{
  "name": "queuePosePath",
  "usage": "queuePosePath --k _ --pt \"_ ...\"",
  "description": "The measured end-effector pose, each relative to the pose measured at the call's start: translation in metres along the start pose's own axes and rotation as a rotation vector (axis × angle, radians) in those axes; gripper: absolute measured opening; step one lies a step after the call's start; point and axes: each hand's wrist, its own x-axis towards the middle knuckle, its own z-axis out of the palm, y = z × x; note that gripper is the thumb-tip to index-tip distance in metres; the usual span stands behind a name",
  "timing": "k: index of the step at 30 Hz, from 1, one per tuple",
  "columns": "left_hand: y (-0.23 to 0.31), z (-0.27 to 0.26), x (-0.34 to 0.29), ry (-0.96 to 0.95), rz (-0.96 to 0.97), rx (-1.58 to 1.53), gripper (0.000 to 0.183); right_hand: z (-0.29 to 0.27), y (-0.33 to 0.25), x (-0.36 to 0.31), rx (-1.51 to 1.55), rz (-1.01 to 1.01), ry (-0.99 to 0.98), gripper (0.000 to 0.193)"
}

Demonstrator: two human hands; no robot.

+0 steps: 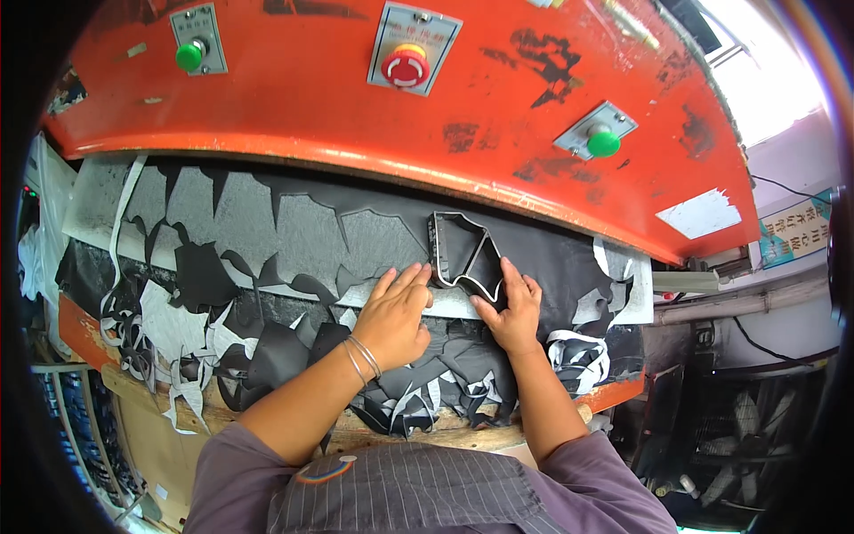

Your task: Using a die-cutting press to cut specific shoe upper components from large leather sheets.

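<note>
A metal cutting die with an angular outline and an inner dividing strip lies on a sheet of black material, close under the machine's orange front. My left hand has its index and middle fingers stretched toward the die's lower left corner, the fingertips at its edge; the other fingers are partly curled. At the lower right corner, my right hand holds the die, its thumb along the near edge and its fingers against the right side. Left of the die, a grey-white board shows where the sheet has jagged cut-outs.
Black and white offcuts pile along the near edge, with white strips at the right. The orange press beam overhangs the far side, carrying a red stop button and green buttons. A fan stands at the lower right.
</note>
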Motion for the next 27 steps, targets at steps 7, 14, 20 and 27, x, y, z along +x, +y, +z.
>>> queuePosePath --k 7,14,20,27 --pt "-0.011 -0.042 -0.023 0.113 -0.075 -0.153 0.038 -0.032 -0.028 0.003 0.121 0.071 0.161 0.083" --pt "-0.063 -0.243 -0.052 1.383 0.096 0.068 0.016 -0.140 -0.106 0.104 0.023 -0.344 1.012 0.048" --pt "-0.044 -0.280 -0.059 0.925 -0.101 0.072 0.031 -0.150 -0.109 0.138 -0.158 -0.403 1.191 0.039" --pt "0.050 -0.108 -0.128 0.117 -0.092 -0.233 0.012 -0.101 -0.133 -0.042 0.227 -0.461 -0.310 0.048"
